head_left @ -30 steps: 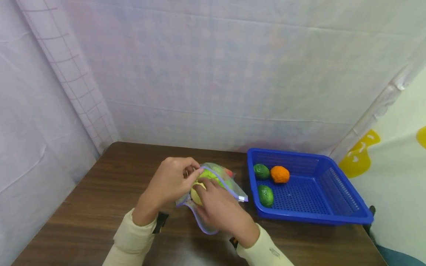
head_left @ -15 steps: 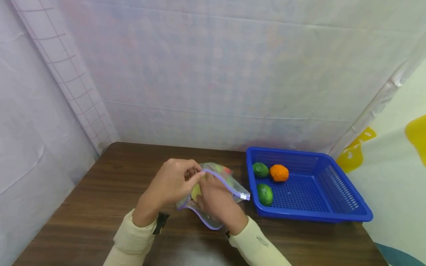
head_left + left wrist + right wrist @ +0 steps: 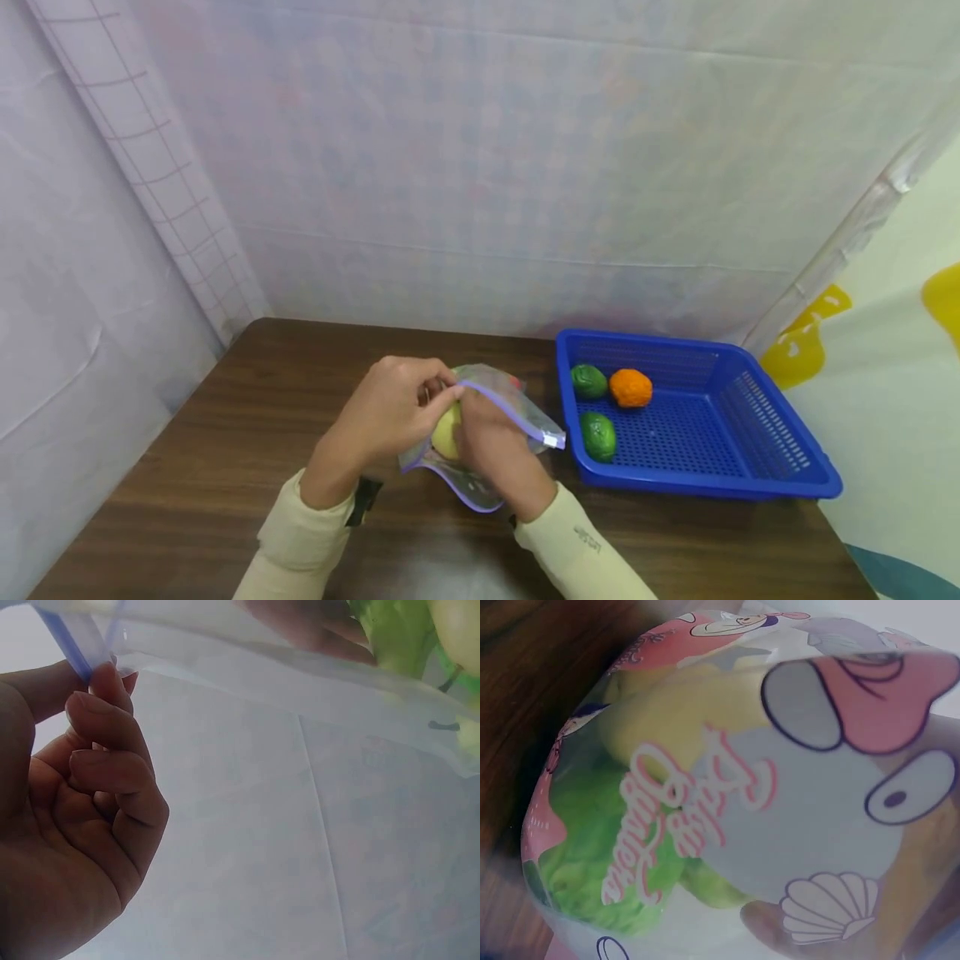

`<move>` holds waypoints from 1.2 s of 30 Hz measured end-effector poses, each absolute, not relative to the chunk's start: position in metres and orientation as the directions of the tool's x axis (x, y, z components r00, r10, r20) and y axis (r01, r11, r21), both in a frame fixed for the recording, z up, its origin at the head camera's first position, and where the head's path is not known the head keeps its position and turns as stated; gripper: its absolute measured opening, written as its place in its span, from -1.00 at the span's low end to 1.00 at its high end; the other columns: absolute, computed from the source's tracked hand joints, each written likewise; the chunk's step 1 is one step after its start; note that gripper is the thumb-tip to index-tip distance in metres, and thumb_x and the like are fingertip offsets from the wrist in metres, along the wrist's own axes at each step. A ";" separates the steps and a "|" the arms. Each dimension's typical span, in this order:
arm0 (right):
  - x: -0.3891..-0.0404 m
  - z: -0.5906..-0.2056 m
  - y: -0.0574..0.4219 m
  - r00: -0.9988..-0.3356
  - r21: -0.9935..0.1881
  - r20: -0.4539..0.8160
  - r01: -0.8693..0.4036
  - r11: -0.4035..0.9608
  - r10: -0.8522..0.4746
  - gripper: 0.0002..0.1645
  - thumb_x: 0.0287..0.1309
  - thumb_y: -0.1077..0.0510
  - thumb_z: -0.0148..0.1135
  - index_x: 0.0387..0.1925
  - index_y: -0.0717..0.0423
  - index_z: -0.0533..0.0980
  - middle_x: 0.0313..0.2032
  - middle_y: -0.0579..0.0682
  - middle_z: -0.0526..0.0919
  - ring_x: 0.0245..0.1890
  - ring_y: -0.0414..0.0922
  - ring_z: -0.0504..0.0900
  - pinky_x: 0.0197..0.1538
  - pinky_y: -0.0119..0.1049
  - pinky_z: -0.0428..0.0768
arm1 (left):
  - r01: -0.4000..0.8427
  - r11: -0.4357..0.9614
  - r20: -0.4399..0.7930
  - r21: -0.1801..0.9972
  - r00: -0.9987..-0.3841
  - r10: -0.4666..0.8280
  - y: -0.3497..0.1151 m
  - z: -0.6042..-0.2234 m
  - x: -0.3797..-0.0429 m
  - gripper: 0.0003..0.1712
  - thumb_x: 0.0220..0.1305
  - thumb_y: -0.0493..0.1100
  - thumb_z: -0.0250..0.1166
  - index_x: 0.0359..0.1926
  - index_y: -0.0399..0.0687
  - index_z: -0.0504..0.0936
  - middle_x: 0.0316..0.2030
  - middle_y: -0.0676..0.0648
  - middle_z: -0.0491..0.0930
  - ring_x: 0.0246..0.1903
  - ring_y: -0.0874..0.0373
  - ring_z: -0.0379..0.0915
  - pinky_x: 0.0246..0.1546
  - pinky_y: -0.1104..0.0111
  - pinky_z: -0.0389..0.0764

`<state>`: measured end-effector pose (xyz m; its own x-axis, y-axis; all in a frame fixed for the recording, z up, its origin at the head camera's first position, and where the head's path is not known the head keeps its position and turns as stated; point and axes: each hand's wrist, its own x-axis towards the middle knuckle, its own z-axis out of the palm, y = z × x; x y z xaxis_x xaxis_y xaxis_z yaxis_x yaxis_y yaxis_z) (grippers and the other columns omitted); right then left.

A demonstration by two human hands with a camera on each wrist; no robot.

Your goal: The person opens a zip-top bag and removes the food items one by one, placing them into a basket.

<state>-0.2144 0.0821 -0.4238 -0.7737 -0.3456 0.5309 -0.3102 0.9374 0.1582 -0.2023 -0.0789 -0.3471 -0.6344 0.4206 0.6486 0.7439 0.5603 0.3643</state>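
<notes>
My left hand (image 3: pixel 390 408) pinches the purple zip edge of a clear zip bag (image 3: pixel 528 408) between thumb and forefinger; its other fingers curl loosely in the left wrist view. My right hand (image 3: pixel 498 446) reaches into the bag's mouth, its fingertips hidden in the head view. Beside it inside lies a round yellow fruit (image 3: pixel 446 433). Through the film, the left wrist view shows blurred right fingers (image 3: pixel 315 630) by a green leafy vegetable (image 3: pixel 397 634) and a pale stemmed fruit (image 3: pixel 456 630). I cannot tell whether the right hand holds anything.
To the right stands a blue basket (image 3: pixel 697 483) with two dark green fruits (image 3: pixel 597 437) and an orange bumpy fruit (image 3: pixel 631 388) at its left end. The bag's white slider (image 3: pixel 551 440) lies close to the basket. Pale curtains (image 3: pixel 480 167) hang behind the brown table (image 3: pixel 225 450).
My right hand has moved deeper into the bag, and its fingers have gone behind the purple edge. The left hand keeps its pinch in nearly the same place.
</notes>
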 end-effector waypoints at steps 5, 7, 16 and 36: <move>-0.218 -0.426 0.084 -0.715 0.295 0.586 -0.248 0.923 -0.380 -0.73 -0.11 0.02 0.45 -0.40 0.03 0.56 -0.46 -0.02 0.58 -0.39 -0.04 0.57 -0.27 -0.18 0.55 | 0.749 0.551 0.648 0.367 -0.631 0.426 -0.078 -0.346 -0.201 -0.93 0.20 -0.17 0.45 -0.39 -0.04 0.73 -0.60 0.16 0.59 -0.61 0.41 0.37 -0.54 0.50 0.46; -0.220 -0.426 0.084 -0.707 0.330 0.594 -0.221 0.918 -0.383 -0.76 -0.10 0.05 0.44 -0.40 0.02 0.56 -0.44 0.00 0.58 -0.37 -0.04 0.57 -0.22 -0.18 0.57 | 0.753 0.548 0.651 0.365 -0.627 0.428 -0.078 -0.346 -0.201 -0.94 0.20 -0.17 0.44 -0.38 -0.04 0.73 -0.60 0.15 0.60 -0.60 0.41 0.38 -0.53 0.50 0.46; -0.223 -0.423 0.082 -0.811 0.220 0.493 -0.234 0.947 -0.315 -0.86 -0.01 0.12 0.39 -0.40 -0.01 0.56 -0.44 -0.04 0.58 -0.38 -0.09 0.58 -0.21 -0.22 0.60 | 0.745 0.554 0.640 0.372 -0.638 0.428 -0.077 -0.346 -0.202 -0.94 0.20 -0.17 0.44 -0.38 -0.04 0.73 -0.60 0.15 0.59 -0.60 0.41 0.40 -0.53 0.50 0.47; -0.197 -0.406 0.085 -0.797 0.096 0.516 -0.310 0.946 -0.313 -0.85 0.06 0.14 0.33 -0.28 0.02 0.58 -0.48 -0.05 0.57 -0.28 0.01 0.60 -0.09 -0.11 0.55 | 0.744 0.558 0.655 0.366 -0.632 0.414 -0.080 -0.348 -0.202 -0.93 0.19 -0.17 0.45 -0.39 -0.04 0.73 -0.60 0.15 0.60 -0.61 0.40 0.39 -0.53 0.50 0.47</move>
